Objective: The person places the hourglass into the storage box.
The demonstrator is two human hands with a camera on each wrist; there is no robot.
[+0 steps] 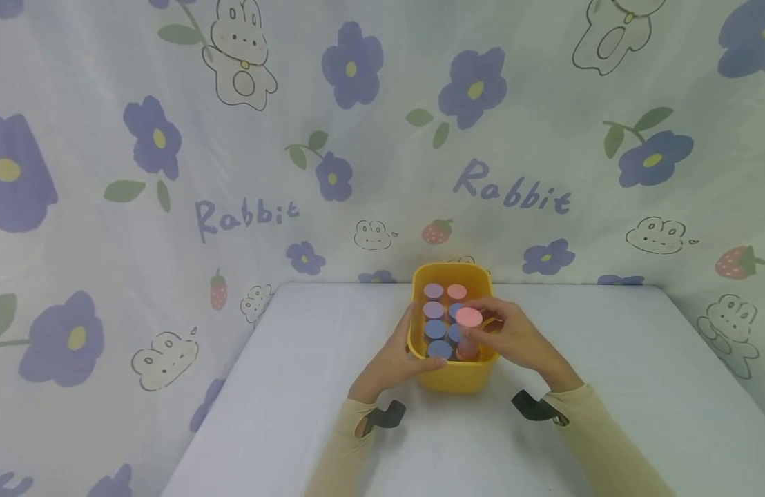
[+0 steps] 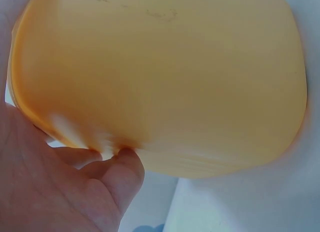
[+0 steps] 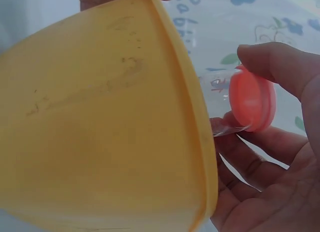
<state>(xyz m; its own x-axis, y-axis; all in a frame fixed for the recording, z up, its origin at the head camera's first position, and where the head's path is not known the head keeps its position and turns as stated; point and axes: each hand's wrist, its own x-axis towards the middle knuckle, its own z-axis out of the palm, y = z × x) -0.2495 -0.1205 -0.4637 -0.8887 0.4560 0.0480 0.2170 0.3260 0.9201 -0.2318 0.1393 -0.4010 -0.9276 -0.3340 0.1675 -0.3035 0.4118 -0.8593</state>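
Note:
A yellow plastic bin [image 1: 455, 378] stands on the white table, holding several jars with round purple lids [image 1: 433, 310], blue lids [image 1: 435, 329] and pink lids [image 1: 456, 291]. My left hand [image 1: 391, 359] grips the bin's left side, thumb over the near rim; in the left wrist view its fingers [image 2: 120, 167] press the outer wall. Between thumb and fingers, my right hand [image 1: 520, 338] pinches a clear jar with a pink lid [image 1: 469, 317] over the bin's near right corner. In the right wrist view, the wall hides this clear jar's [image 3: 217, 95] lower end.
The white table [image 1: 606, 359] extends to both sides of the bin. Behind it hangs a curtain [image 1: 395, 138] printed with rabbits, flowers and lettering. Dark straps [image 1: 385, 415] sit at both wrists.

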